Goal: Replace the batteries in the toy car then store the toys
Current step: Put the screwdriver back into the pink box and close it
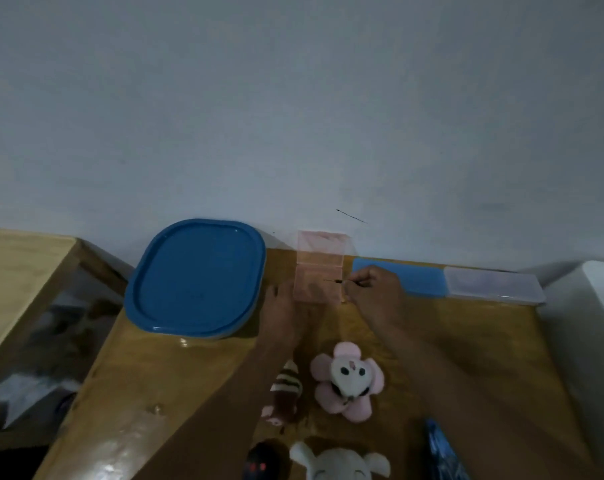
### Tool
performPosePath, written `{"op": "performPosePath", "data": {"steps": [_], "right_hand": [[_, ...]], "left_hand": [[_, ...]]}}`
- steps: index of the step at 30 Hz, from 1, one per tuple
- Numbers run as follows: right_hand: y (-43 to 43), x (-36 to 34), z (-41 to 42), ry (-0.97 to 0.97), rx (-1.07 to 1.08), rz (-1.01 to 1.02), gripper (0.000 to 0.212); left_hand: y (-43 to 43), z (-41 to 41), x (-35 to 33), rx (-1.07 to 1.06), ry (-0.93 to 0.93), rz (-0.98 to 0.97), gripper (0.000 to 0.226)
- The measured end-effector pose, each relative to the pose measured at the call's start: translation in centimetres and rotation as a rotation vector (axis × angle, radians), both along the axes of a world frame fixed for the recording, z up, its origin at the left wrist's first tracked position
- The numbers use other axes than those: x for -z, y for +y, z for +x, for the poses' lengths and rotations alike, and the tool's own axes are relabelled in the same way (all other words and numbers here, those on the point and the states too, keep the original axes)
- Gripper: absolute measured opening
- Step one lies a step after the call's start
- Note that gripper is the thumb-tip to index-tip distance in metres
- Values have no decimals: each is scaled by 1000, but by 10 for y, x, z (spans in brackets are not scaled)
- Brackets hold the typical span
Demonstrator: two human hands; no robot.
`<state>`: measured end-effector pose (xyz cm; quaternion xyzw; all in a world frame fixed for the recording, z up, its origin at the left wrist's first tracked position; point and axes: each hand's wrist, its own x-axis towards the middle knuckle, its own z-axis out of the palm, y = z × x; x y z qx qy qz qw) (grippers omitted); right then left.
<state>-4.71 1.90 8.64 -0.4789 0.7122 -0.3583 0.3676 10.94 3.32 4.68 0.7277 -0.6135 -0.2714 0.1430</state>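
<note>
A clear pinkish plastic box [319, 268] stands upright at the back of the wooden table [175, 382], against the wall. My left hand [283, 317] holds the box at its lower left side. My right hand [373, 289] pinches a thin dark screwdriver [335, 281] whose tip points left across the front of the box. The dark toy car [260, 462], with red marks, lies at the bottom edge of the view between my forearms.
A container with a blue lid [196, 278] sits at the back left. A blue case [414, 278] and a clear lidded case [494, 285] lie at the back right. Plush toys lie near me: a pink flower [349, 379], a striped one [286, 389], a white one [338, 462].
</note>
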Motion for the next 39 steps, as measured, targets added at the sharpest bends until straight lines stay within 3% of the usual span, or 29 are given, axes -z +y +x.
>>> {"op": "performPosePath", "data": {"steps": [12, 21, 26, 31, 36, 39], "right_hand": [[-40, 34, 27, 410, -321, -29, 2], [-48, 48, 35, 866, -564, -24, 17], [-50, 43, 40, 943, -606, 53, 20], [-49, 42, 34, 877, -586, 6, 19], [-55, 36, 25, 502, -82, -72, 14], [-65, 30, 20, 283, 10, 10, 25]], "left_hand": [[-15, 14, 22, -46, 191, -17, 47], [-23, 16, 24, -24, 245, -50, 36], [-24, 17, 25, -9, 211, -59, 37], [-24, 18, 25, -8, 176, -38, 41], [-23, 17, 28, -24, 158, -35, 43], [-23, 16, 25, -20, 154, -38, 42]]}}
